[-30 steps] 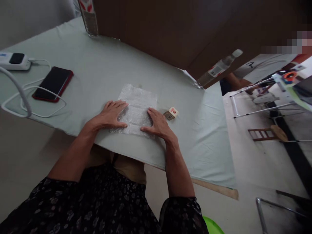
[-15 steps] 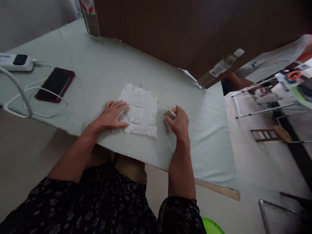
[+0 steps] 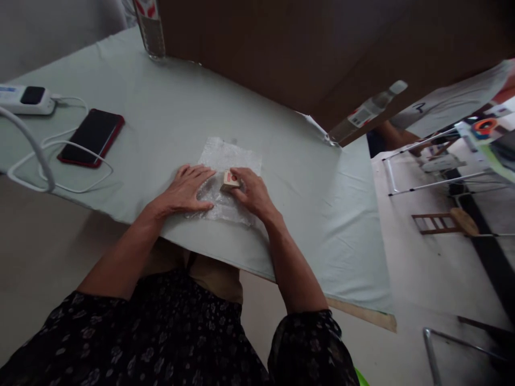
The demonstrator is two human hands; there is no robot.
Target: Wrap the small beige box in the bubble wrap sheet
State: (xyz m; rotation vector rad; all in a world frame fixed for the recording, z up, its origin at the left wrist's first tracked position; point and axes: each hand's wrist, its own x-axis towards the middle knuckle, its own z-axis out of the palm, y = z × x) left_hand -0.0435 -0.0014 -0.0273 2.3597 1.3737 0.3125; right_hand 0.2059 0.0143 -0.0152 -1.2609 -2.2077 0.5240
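Note:
A sheet of clear bubble wrap [image 3: 232, 152] lies flat on the pale green tablecloth in front of me. My left hand [image 3: 187, 188] rests on its left edge, fingers spread and thumb apart. Over the middle of the sheet, my right hand [image 3: 254, 194] grips a small beige cardboard box [image 3: 230, 180] with red print, between thumb and fingers. Whether the box touches the sheet I cannot tell. Part of the box is hidden behind the right fingers.
Left on the table are a dark phone [image 3: 93, 138] with a red case, a white cable and a power strip [image 3: 28, 101]. A large brown panel [image 3: 257, 48] stands at the back, with clear bottles [image 3: 368, 111] by it. A person's arm and a wooden stool [image 3: 462, 221] appear right.
My right hand has carried the small box leftward, from beside the bubble wrap to over its middle. My left hand has stayed on the sheet's left edge.

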